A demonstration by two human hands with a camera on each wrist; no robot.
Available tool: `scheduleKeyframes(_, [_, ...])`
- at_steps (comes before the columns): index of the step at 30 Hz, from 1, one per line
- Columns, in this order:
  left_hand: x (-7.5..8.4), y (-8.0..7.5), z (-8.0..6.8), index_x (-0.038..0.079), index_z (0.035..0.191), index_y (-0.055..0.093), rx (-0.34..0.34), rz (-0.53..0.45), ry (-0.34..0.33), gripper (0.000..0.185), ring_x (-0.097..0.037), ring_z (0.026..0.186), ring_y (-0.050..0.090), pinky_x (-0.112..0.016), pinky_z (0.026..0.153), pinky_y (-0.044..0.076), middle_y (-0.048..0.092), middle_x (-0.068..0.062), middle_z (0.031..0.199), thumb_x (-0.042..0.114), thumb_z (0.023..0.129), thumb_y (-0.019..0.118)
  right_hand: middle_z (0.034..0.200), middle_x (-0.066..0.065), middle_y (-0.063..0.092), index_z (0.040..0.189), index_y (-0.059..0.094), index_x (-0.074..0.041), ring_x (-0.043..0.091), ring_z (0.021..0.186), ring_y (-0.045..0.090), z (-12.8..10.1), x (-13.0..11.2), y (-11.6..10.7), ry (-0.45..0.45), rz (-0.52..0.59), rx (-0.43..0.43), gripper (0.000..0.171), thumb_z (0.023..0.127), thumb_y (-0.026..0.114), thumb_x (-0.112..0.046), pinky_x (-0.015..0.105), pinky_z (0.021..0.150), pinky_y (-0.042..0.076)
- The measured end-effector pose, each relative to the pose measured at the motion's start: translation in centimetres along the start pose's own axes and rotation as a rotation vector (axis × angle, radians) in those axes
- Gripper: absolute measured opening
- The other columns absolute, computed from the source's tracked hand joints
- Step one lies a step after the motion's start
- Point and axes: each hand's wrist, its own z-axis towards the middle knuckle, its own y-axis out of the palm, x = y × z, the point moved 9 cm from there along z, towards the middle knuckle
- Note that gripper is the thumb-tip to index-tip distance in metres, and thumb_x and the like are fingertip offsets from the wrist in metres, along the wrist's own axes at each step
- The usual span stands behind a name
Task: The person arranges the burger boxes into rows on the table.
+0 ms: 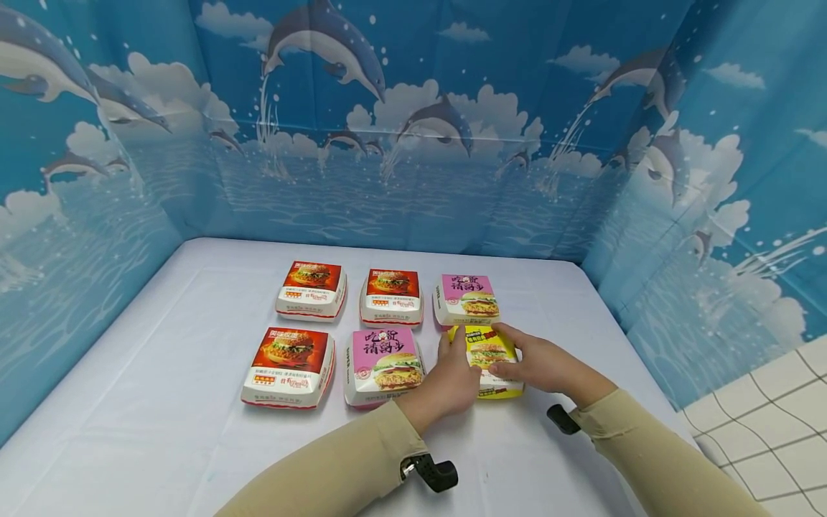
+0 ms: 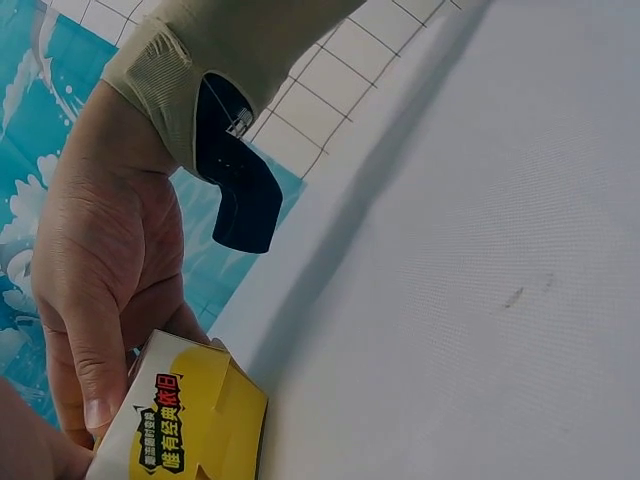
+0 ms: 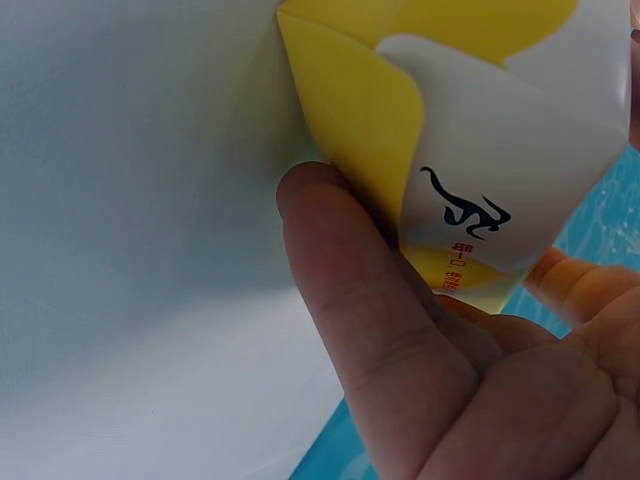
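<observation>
Front right of the table: yellow burger box point(image 1: 492, 357) is sitting on the white tablecloth point(image 1: 161, 402), filling the last slot of a two-by-three grid.
Left hand point(image 1: 452, 377): fingers are curling against the box's left side, bracing it.
Right hand point(image 1: 539, 362): fingers are curling over the right edge, thumb pressing the side flap point(image 3: 350, 110), so both hands are squaring it up, I'd guess.
Neighbours: pink burger box point(image 1: 386, 359) just beside it; another pink one point(image 1: 468, 298) just behind.
Red burger boxes point(image 1: 291, 362): three are lining the left and back.
</observation>
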Motion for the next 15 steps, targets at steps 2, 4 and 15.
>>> scheduleKeyframes(2, [-0.01, 0.0, -0.02, 0.021, 0.171, 0.011, 0.002, 0.001, -0.001, 0.075, -0.038, 0.155, 0.036, -0.055, 0.123, 0.037, 0.002, -0.016, 0.177, 0.024, 0.109, 0.054, 0.164, 0.027, 0.04, 0.169, 0.025, -0.021, 0.052, 0.144, 0.043, 0.01, 0.0, 0.01, 0.0, -0.001, 0.001, 0.104, 0.088, 0.078, -0.06, 0.07, 0.11, 0.045])
scheduleKeyframes(4, [-0.02, -0.04, -0.03, 0.021, 0.171, 0.011, 0.005, 0.002, -0.002, 0.075, -0.038, 0.154, 0.037, -0.055, 0.123, 0.038, 0.002, -0.017, 0.177, 0.024, 0.109, 0.054, 0.163, 0.027, 0.041, 0.169, 0.026, -0.021, 0.052, 0.143, 0.044, 0.04, 0.02, 0.02, 0.0, -0.003, 0.003, 0.104, 0.088, 0.078, -0.06, 0.07, 0.11, 0.045])
scheduleKeyframes(15, [-0.11, -0.06, 0.19, 0.022, 0.171, 0.011, 0.014, -0.006, 0.003, 0.075, -0.038, 0.153, 0.038, -0.054, 0.122, 0.039, 0.003, -0.016, 0.177, 0.023, 0.109, 0.054, 0.163, 0.026, 0.041, 0.168, 0.027, -0.022, 0.05, 0.142, 0.045, 0.2, 0.04, 0.04, -0.009, 0.007, 0.009, 0.102, 0.088, 0.078, -0.059, 0.069, 0.11, 0.045])
